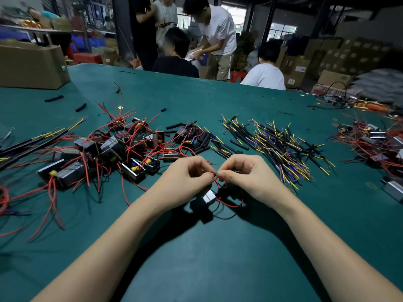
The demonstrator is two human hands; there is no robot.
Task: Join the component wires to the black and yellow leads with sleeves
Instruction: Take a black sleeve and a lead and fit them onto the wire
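Observation:
My left hand (pixel 187 174) and my right hand (pixel 244 171) meet fingertip to fingertip above the green table (pixel 218 258). Both pinch the thin red wire (pixel 220 184) of a small black and silver component (pixel 208 196) that hangs just below them. What sits between the fingertips is too small to make out. A loose heap of black and yellow leads (pixel 279 147) lies beyond my right hand. Short black sleeves (pixel 201 141) lie in a cluster beyond my left hand.
A pile of components with red wires (pixel 113 151) covers the table at left. More red-wired parts (pixel 375 144) lie at the far right. A cardboard box (pixel 30 66) stands at the back left. Several people work beyond the table's far edge.

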